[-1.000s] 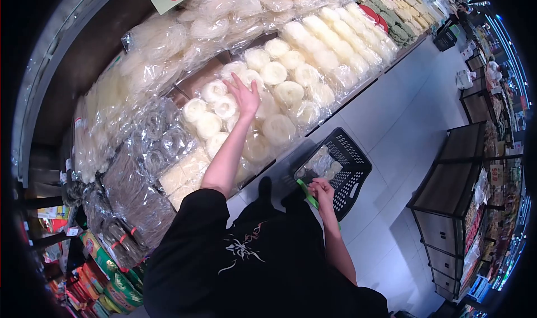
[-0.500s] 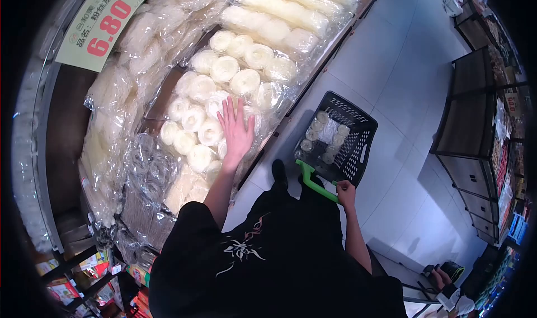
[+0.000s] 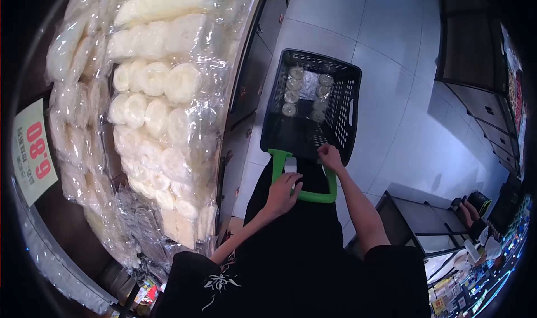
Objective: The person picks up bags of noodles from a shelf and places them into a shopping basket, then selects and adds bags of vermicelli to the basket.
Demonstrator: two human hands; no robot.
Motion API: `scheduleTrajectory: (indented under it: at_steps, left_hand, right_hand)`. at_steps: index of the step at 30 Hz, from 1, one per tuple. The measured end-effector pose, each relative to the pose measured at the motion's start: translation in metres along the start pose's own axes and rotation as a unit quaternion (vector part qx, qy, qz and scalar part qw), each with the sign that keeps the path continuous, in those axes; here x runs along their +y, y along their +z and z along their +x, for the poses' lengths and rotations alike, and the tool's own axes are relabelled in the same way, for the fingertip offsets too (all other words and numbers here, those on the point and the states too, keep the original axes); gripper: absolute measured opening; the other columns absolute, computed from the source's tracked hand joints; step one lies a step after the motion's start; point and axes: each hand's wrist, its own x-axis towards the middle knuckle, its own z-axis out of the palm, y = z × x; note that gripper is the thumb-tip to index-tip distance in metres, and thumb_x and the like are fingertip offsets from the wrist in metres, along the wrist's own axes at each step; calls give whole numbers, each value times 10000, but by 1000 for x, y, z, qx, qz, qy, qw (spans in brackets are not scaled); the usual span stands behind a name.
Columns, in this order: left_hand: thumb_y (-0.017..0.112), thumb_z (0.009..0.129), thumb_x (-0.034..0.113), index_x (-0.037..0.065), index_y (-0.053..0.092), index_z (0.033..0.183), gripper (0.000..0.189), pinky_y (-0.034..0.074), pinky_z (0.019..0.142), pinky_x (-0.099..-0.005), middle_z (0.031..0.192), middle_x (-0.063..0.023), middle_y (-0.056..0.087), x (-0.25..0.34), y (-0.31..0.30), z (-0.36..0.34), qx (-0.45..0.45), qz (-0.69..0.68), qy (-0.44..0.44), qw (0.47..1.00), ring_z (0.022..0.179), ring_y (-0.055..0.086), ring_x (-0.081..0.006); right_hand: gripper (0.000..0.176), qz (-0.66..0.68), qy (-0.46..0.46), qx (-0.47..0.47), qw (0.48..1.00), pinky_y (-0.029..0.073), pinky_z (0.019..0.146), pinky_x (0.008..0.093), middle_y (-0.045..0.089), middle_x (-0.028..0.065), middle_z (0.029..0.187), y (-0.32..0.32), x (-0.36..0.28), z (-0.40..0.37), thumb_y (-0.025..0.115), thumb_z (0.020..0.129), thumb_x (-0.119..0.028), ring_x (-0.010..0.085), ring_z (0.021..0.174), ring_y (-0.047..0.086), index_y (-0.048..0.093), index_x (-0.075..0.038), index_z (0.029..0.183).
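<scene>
Lining the far side of L hand: big display of white noodle bundles (image 3: pixel 159 108) in clear plastic. Blk basket (image 3: pixel 295 133) just beyond both hands. Green handle (image 3: pixel 316 197) runs btwn/under them. L hand (image 3: pixel 282 196) half open, fingers bent, over handle's L part; can't tell if gripping. R hand (image 3: pixel 330 157) nearly closed, fingers curled at handle's R arm, nr basket rim; grip unclear. Smallest: round bundles (image 3: pixel 293 84) in basket, past fingertips.

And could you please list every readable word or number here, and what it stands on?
"6.80": in red on the pale green rectangular price sign.
Smaller dark characters on that sign: too blurred to read.
Small yellow rectangular sign, lower right: too small to read.
</scene>
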Motion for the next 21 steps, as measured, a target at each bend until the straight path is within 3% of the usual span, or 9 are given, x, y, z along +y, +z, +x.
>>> scheduleTrajectory:
  at_steps: [2,3,5,8,10,13,17,19,21]
  left_hand:
    - [640,832,157,36,616,1063,262,518,727,-366,936,-108,640,5,18,10,-2,103,-92,990,808,643,-289]
    - [640,832,157,36,616,1063,262,518,727,-366,936,-108,640,3,21,16,-13,102,-91,991,808,643,-289]
    - [663,777,160,48,630,1045,293,521,652,-340,878,-91,653,-2,26,17,82,87,-76,990,713,647,-270]
    - [651,714,125,26,643,1024,325,517,643,-319,896,-100,663,-9,23,16,68,111,-53,990,723,651,-250]
    - [639,688,112,14,648,1016,342,518,643,-313,885,-104,666,-11,21,17,47,113,-63,990,722,653,-243]
    - [623,644,103,-9,660,984,360,521,636,-297,830,-109,671,-13,19,22,12,120,-79,989,701,659,-233]
    - [640,633,112,7,673,953,338,509,592,-268,777,-76,669,-24,16,17,-43,99,-80,991,641,650,-205]
    - [643,658,166,4,665,943,329,529,627,-305,805,-112,686,-24,8,23,-106,96,-65,988,686,675,-237]
    - [641,656,154,8,668,935,316,524,614,-296,794,-105,685,-25,-5,28,-171,94,-64,979,670,672,-232]
  right_hand:
    - [183,-10,8,-19,1000,530,724,359,689,143,838,8,21,30,632,764,-159,256,773,683,688,-58,906]
    - [192,-54,30,-26,998,525,760,381,688,158,863,10,30,52,625,770,-170,287,823,676,688,-59,912]
    - [201,-98,63,-43,992,520,796,404,687,173,889,17,48,95,617,775,-181,319,873,668,688,-60,919]
    - [201,-88,157,-23,983,494,867,430,677,193,958,28,73,159,589,787,-182,356,968,638,681,-63,919]
    - [205,-94,190,-30,977,489,878,429,673,198,981,44,93,192,581,788,-178,359,985,633,677,-63,927]
    - [311,-109,142,-38,983,476,897,429,653,198,1040,62,113,231,585,759,-147,359,1025,609,625,-35,1047]
    - [316,-112,164,-45,979,468,905,435,644,211,1033,102,164,282,596,745,-132,362,1028,603,615,-8,1036]
    - [431,-103,182,-69,975,466,927,472,551,235,1195,118,188,300,611,763,-187,404,1114,548,524,18,1132]
    - [478,-114,202,-63,971,466,925,473,521,226,1222,129,197,308,624,759,-190,411,1120,539,481,13,1168]
